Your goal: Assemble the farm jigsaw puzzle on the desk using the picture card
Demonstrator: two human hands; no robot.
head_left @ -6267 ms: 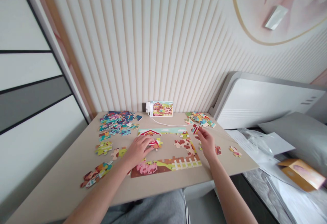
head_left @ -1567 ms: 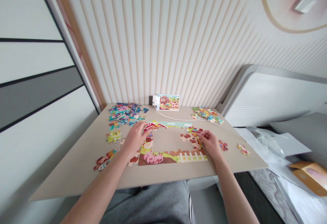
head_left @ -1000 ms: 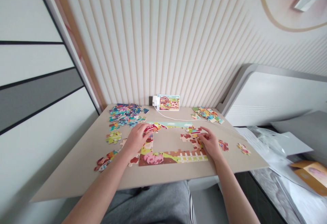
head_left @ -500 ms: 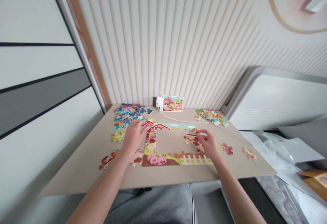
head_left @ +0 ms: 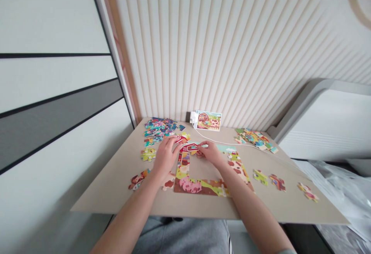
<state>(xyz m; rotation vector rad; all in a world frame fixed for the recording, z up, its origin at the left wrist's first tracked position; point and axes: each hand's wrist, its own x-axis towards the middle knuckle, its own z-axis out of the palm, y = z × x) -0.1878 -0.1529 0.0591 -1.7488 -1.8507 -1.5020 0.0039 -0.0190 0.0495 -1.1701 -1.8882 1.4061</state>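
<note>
A partly joined farm puzzle (head_left: 189, 185) lies on the table, a frame of pieces around a bare middle, with a pink pig at lower left and a spotted cow at right. My left hand (head_left: 166, 154) pinches a red barn piece (head_left: 180, 139) at the puzzle's upper left corner. Beside the barn roof, my right hand (head_left: 210, 153) has its fingers closed on a small puzzle piece (head_left: 199, 154), mostly hidden by the fingertips. A picture card (head_left: 208, 120) of the farm scene leans against the wall.
Dark blue pieces (head_left: 160, 127) are heaped at the back left, colourful pieces (head_left: 255, 138) at the back right. Loose pieces lie on both sides of the puzzle. A white cable (head_left: 216, 141) runs from a charger (head_left: 193, 117) across the table's back.
My right hand has moved left, from the cow side of the puzzle to the barn roof. My left hand stays by the upper left corner. The camera view has shifted.
</note>
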